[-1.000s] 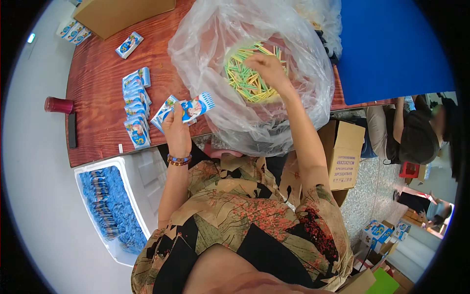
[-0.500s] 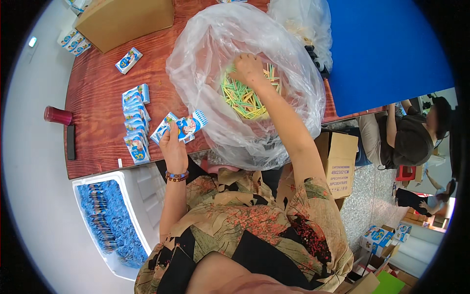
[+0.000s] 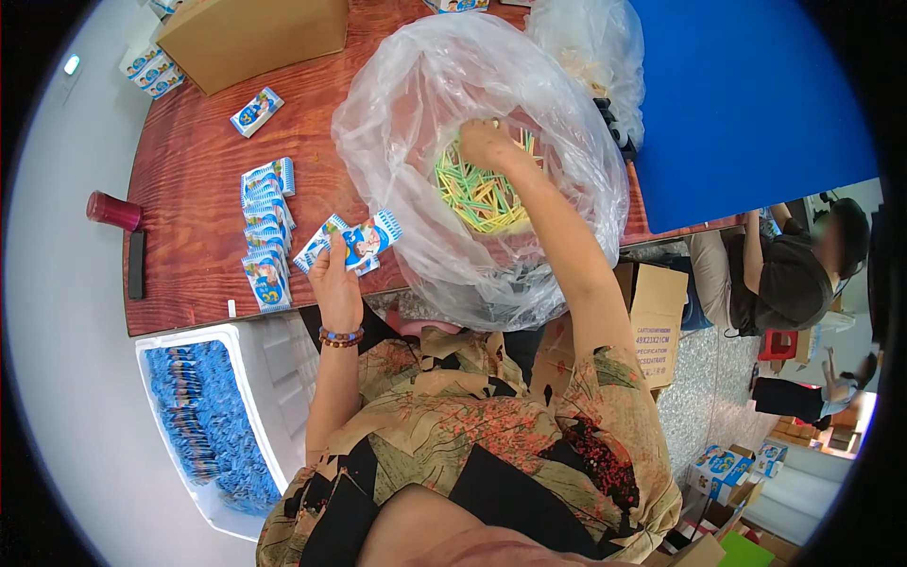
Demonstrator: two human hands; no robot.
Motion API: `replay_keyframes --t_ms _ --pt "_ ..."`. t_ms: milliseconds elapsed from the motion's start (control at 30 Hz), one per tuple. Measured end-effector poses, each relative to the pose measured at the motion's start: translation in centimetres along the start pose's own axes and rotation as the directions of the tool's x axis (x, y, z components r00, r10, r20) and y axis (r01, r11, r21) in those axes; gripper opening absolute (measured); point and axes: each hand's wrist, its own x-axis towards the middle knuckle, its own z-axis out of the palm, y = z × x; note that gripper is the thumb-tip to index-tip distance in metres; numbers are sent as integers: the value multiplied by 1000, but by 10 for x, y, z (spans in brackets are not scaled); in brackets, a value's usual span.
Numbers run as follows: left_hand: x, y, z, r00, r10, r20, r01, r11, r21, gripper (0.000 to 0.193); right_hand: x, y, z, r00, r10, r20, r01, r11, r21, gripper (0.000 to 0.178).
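Observation:
My left hand (image 3: 333, 282) pinches a few small blue-and-white packets (image 3: 367, 244), fanned out above the table's front edge. My right hand (image 3: 486, 144) reaches into a large clear plastic bag (image 3: 383, 128) that stands wide open. Inside lie many thin green and yellow sticks (image 3: 480, 197). The right fingers curl downward at the far side of these sticks; their tips, and anything in them, are hidden. Left of the bag, an overlapping row of similar packets (image 3: 266, 231) lies on the red-brown wooden table (image 3: 189, 208). A single packet (image 3: 256, 112) rests farther back.
A cardboard box (image 3: 255, 42) stands at the back left, a dark red cup (image 3: 114, 210) at the left edge. Below is a white foam box (image 3: 236, 378) full of blue packets. A blue board (image 3: 746, 104) fills the right. Another person (image 3: 798, 274) sits beyond it.
My right hand has shifted slightly within the bag, nearer its sticks, with the fingers now turned more downward. The left hand keeps its hold on the packets. The view has shifted slightly.

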Motion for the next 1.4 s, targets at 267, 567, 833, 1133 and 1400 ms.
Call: replay_keyframes --t_ms 267,567,833,1133,1400 --pt "3 -5 -4 1000 -7 -24 8 999 50 18 -34 21 3 990 49 -136 21 881 472 33" --pt "1 -6 -3 1000 2 10 -2 1000 13 19 -43 39 23 970 162 -184 109 387 915 23" --pt "2 -5 -8 1000 -2 23 2 1000 -8 19 -54 36 19 942 327 -70 165 -271 948 12" --pt "1 -8 -7 999 -31 39 32 999 -25 18 -71 -5 42 912 315 -262 202 211 957 26" --pt "1 -11 0 999 -15 39 16 1000 -24 18 -80 -9 32 916 340 -213 174 144 974 26"
